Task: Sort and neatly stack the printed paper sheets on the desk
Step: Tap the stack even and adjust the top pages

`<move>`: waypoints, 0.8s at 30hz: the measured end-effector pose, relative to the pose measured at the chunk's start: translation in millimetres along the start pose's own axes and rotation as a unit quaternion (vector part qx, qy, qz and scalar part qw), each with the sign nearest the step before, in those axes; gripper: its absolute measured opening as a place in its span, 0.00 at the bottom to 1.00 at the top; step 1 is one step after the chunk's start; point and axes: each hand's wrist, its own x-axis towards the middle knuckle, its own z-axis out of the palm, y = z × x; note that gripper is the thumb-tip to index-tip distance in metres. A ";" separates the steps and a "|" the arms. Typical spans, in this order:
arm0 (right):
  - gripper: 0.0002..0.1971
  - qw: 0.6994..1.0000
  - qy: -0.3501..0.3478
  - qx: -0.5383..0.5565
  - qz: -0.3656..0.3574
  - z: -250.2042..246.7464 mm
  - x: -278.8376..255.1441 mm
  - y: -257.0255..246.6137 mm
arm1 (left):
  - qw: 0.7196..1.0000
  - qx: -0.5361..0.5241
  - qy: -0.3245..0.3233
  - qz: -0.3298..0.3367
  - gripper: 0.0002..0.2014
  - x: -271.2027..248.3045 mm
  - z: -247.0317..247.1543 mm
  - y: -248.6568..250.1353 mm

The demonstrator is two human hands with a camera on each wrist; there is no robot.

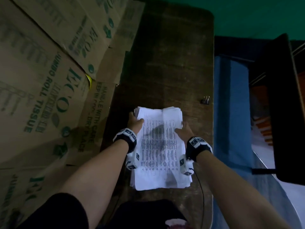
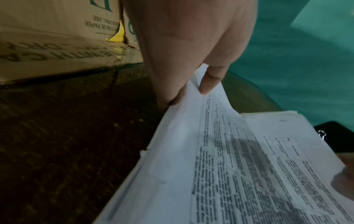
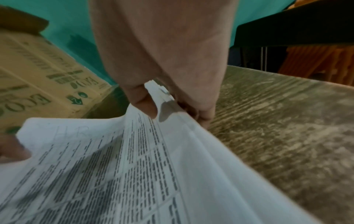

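A thick stack of printed paper sheets lies over the near part of the dark wooden desk, its edges slightly uneven. My left hand grips the stack's left edge near the far corner, thumb on top and fingers underneath. In the left wrist view the left hand pinches the sheets there. My right hand grips the right edge the same way. The right wrist view shows the right hand with its thumb on top of the paper, which bows upward between the hands.
Large cardboard boxes printed with green lettering stand along the desk's left side. A small binder clip lies near the desk's right edge. Beyond that edge are a blue surface and a dark cabinet. The far half of the desk is bare wood.
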 end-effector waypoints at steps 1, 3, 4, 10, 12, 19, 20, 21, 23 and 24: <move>0.31 0.999 -0.006 -0.035 0.009 3.2 1.7 -1.0 | 1.000 -0.005 -0.007 -0.007 0.29 0.1 2.2 -1.1; 0.32 0.989 -0.007 -0.145 0.012 8.9 4.2 -2.2 | 1.000 -0.010 -0.018 -0.008 0.34 1.2 5.9 -3.6; 0.32 0.981 -0.007 -0.194 0.010 8.8 5.9 -2.9 | 1.000 -0.003 -0.020 0.000 0.34 3.7 7.4 -6.0; 0.30 0.947 0.159 -0.278 -0.008 -60.5 52.8 -29.1 | 0.996 0.056 -0.011 0.064 0.31 31.7 2.2 -4.1; 0.29 0.936 0.200 -0.290 -0.017 -92.2 74.8 -36.1 | 0.991 0.104 -0.028 0.073 0.28 40.5 1.5 -3.9; 0.28 0.933 0.124 -0.330 -0.071 -126.1 124.1 -28.6 | 0.977 0.190 -0.055 0.077 0.23 62.0 3.6 -18.3; 0.27 0.925 0.113 -0.356 -0.075 -124.9 130.3 -25.5 | 0.978 0.187 -0.056 0.074 0.22 63.0 3.2 -18.1; 0.25 0.917 0.108 -0.378 -0.072 -123.4 136.9 -21.2 | 0.979 0.185 -0.055 0.068 0.22 64.7 2.6 -18.1; 0.20 0.898 0.126 -0.414 -0.071 -118.2 138.8 -16.1 | 0.979 0.188 -0.056 0.052 0.19 65.6 0.7 -13.4; 0.19 0.895 0.135 -0.420 -0.071 -116.2 134.2 -14.1 | 0.979 0.190 -0.059 0.047 0.18 65.9 0.3 -10.3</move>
